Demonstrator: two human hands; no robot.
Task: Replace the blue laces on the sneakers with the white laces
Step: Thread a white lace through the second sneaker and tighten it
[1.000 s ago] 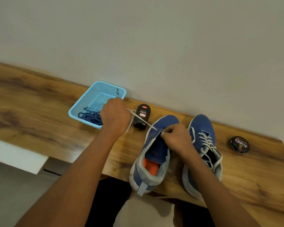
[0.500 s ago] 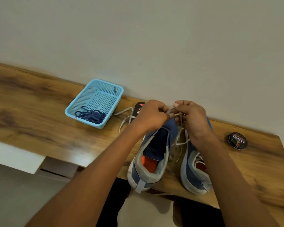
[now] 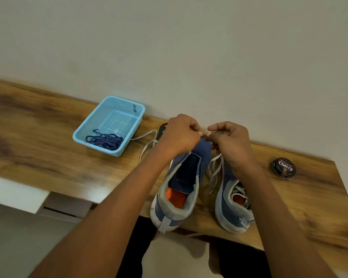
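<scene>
Both our left hand (image 3: 180, 135) and right hand (image 3: 228, 140) pinch the white lace (image 3: 214, 169) above the unlaced sneaker (image 3: 181, 189), basket (image 3: 109, 125) at ten o'clock; uneven ends could mislace it.

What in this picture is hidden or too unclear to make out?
Head view:
- Black bottle: mostly behind the left hand.
- White lace ends: covered by both hands' fingertips; right hand.
- Right sneaker toe: behind the right forearm.
- Basket label: too small.

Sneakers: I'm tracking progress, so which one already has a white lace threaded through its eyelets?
The right-hand sneaker, nearest the Cherry tin. The left-hand sneaker shows bare eyelets.
</scene>
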